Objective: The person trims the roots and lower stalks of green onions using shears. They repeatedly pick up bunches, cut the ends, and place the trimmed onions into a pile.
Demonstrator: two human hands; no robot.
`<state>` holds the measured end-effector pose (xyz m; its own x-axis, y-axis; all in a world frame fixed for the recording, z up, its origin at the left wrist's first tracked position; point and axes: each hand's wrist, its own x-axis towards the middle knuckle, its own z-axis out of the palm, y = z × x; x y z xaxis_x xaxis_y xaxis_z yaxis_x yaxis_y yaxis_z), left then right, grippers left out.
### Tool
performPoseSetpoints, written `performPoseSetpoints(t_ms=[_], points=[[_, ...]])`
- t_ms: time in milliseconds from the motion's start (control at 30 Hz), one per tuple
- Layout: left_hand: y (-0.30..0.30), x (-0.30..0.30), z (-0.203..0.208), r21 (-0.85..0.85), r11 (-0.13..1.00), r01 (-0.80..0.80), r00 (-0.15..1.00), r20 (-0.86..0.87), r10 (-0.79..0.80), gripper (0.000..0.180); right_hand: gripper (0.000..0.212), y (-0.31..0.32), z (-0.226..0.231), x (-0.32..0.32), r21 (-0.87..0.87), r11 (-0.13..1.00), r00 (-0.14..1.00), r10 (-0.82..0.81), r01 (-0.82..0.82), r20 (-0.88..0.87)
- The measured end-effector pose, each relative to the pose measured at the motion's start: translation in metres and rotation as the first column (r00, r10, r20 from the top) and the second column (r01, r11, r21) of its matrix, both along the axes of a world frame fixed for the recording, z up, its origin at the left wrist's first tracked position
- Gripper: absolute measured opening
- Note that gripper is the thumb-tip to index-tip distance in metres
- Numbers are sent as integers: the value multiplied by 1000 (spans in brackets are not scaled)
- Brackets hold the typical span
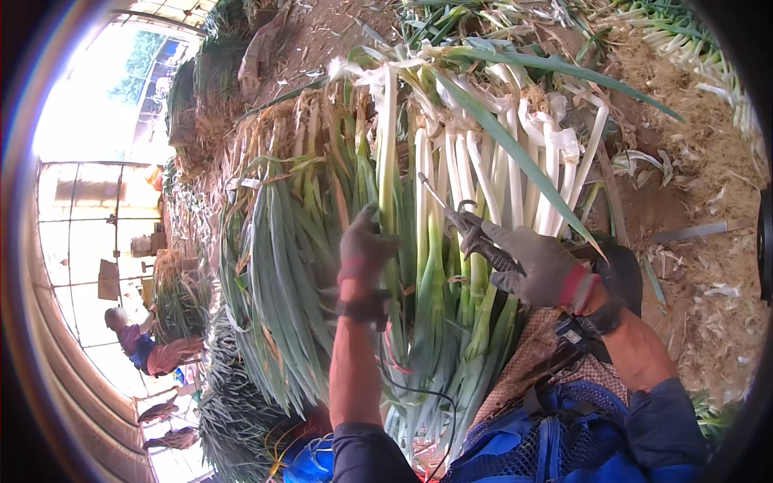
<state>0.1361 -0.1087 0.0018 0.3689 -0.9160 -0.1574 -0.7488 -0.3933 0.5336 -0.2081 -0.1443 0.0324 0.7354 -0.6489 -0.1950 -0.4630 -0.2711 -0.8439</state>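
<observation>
A big bundle of long green onions [451,241] fills the middle of the view, lying lengthwise in front of the person, its white stalks and pale roots at the far end and its dark green leaves fanning down toward the lower left. Bare brown soil [684,233] strewn with dry husks and leaf scraps lies around it on the right, and more onions [692,40] are heaped along the upper right rim. At the left edge a bright open side of the shed [88,201] shows, with another person [141,342] bending low among further onion heaps there, well apart from the bundle. The person's own lap, covered by a blue mesh garment [555,443], sits just beneath the leafy end of the bundle. The left hand [364,245], in a dark grey glove with a red cuff, is pressed against the leaves in the middle of the bundle, its fingers curled loosely into the greens without closing on any single stalk. The right hand [535,266], gloved the same way, is clenched around the handle of a slim metal tool [451,211], whose thin tip points up and left and lies against the white stalks.
</observation>
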Motion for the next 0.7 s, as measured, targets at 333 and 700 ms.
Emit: performPoseSetpoints(t_ms=[333,700], points=[[38,-59,-50,176,980,-89,977,-177,121,22,75,-9,-18,10,77,994,993,88,-82,-84],[17,-41,-56,-163,972,-168,985,-76,158,33,73,-16,-37,10,-69,989,988,-139,134,-67]])
